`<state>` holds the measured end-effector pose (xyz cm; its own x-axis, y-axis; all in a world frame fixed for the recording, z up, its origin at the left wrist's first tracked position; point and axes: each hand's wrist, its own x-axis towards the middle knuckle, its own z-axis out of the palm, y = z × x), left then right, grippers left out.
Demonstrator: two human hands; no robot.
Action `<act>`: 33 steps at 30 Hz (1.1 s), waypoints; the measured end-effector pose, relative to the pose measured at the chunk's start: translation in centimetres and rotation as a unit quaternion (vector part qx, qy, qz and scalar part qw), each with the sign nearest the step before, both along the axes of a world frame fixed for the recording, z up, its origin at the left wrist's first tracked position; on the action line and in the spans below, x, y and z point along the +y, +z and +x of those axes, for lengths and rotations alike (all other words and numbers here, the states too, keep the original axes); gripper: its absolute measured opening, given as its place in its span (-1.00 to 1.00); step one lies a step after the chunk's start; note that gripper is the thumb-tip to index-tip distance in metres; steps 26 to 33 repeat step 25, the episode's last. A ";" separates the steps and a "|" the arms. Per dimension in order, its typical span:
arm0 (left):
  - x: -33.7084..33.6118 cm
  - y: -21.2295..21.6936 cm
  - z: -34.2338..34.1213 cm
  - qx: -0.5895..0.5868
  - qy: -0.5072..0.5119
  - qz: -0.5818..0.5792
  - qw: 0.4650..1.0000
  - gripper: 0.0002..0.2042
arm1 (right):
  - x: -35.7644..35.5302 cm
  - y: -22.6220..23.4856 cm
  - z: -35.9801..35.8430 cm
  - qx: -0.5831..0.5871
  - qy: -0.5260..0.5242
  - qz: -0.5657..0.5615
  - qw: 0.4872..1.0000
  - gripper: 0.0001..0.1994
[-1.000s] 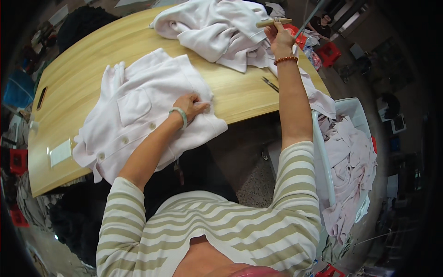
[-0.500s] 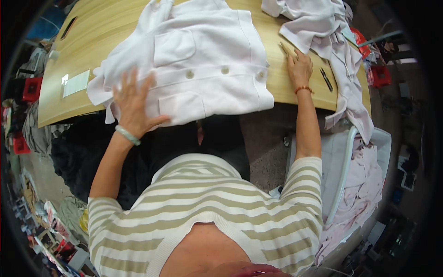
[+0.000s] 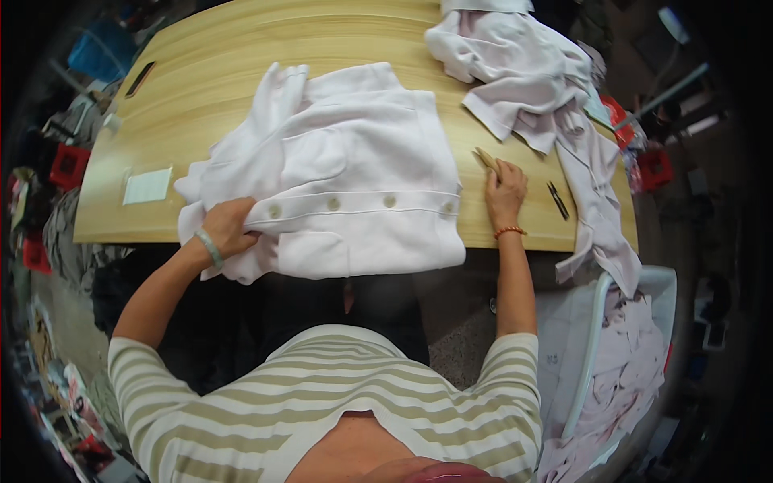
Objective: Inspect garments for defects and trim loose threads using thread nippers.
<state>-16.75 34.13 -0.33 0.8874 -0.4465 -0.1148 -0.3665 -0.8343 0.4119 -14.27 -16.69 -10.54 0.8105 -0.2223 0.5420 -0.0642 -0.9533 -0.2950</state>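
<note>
I counted one wooden table (image 3: 241,48) as my landmark. On it lay one pale jacket (image 3: 362,185) spread flat at the near edge, showing four buttons (image 3: 330,204) in a row. One heap of pale garments (image 3: 523,72) sat at the table's far right corner, trailing over the right edge. One white card (image 3: 147,186) lay near the table's left edge, and one dark phone (image 3: 140,78) near its far left corner. One pair of black snips (image 3: 557,200) lay at the right end. Two hands were there: the left hand (image 3: 228,228) and the right hand (image 3: 505,190). One bin (image 3: 600,338) of pale garments stood below the table's right end.
</note>
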 end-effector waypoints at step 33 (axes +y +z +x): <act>-6.5 23.4 19.6 -0.234 0.072 -0.051 0.968 -0.75 | -0.5 -0.1 0.1 0.017 0.010 -0.017 1.000 -0.73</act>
